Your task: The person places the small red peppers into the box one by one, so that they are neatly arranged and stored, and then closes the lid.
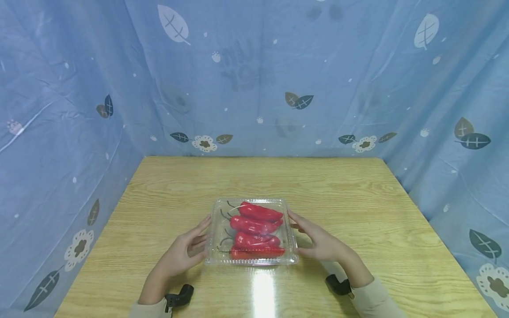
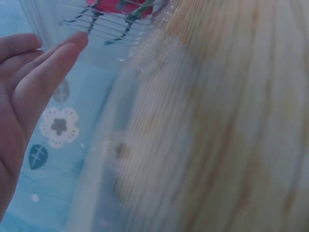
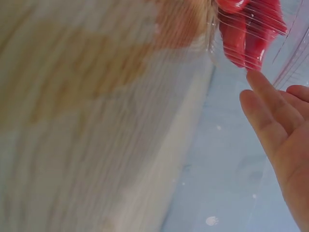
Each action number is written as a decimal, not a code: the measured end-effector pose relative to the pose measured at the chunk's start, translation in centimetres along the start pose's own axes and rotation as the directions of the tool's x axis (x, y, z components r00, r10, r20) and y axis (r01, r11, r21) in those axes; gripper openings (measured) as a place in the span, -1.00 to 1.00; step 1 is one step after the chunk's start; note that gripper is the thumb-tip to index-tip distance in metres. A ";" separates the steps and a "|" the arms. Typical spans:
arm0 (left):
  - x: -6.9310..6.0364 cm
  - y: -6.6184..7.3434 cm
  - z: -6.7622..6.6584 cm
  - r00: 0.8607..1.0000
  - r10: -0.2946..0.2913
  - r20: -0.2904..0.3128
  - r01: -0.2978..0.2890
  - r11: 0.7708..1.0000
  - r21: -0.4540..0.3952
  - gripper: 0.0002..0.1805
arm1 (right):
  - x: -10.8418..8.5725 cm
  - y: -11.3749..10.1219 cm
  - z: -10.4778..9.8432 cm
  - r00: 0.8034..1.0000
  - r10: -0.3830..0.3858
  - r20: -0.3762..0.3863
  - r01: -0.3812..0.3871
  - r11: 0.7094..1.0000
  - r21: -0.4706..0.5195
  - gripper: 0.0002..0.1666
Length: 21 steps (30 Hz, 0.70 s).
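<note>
A clear plastic box (image 1: 292, 238) with a ridged rim sits in the middle of the head view. Through its lid show several red peppers (image 1: 254, 225) with dark stems, lying in a stack of rows with stems toward the left. My left hand (image 1: 184, 249) is at the box's left side, its fairly straight fingertips and thumb against the wall. On the opposite side my right hand (image 1: 324, 240) touches the right wall the same way, fingers extended and thumb near the front corner. Both wrist views show straight fingers beside the plastic. Whether the box rests on the table cannot be told.
A wooden table (image 1: 179, 181) spreads under the box and hands. Blue curtains (image 1: 254, 79) with leaf and flower prints stand along its back and both sides. Black wrist mounts (image 1: 180, 296) sit by the cuffs. Light glares off the table in front of the box.
</note>
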State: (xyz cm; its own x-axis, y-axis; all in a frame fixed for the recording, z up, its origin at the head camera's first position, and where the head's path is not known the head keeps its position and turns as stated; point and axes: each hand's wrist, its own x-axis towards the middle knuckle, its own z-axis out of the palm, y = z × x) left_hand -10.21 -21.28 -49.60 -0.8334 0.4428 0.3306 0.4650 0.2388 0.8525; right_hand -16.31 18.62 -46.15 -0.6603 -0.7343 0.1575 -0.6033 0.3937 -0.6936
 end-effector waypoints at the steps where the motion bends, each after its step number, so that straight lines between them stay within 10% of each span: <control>1: 0.0 0.0 0.0 1.000 -0.001 0.004 0.001 1.000 0.000 -0.17 | 0.0 0.0 0.0 1.000 0.005 0.006 -0.005 1.000 0.008 0.15; 12: -0.1 -0.1 0.0 0.999 -0.049 -0.001 0.049 0.998 0.032 -0.07 | -0.1 -0.1 0.2 0.996 0.078 0.040 -0.080 0.996 0.034 0.26; 21: 0.1 -0.1 0.1 1.000 0.006 0.010 -0.006 0.999 0.053 -0.10 | 0.0 -0.1 0.4 0.999 -0.018 0.035 0.018 1.000 0.016 0.15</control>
State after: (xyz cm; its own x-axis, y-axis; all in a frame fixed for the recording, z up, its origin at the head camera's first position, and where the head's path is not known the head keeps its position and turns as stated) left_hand -10.34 -21.20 -49.69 -0.8278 0.4526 0.3314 0.4852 0.2812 0.8279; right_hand -16.05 18.33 -46.40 -0.6331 -0.7603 0.1453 -0.6078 0.3719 -0.7016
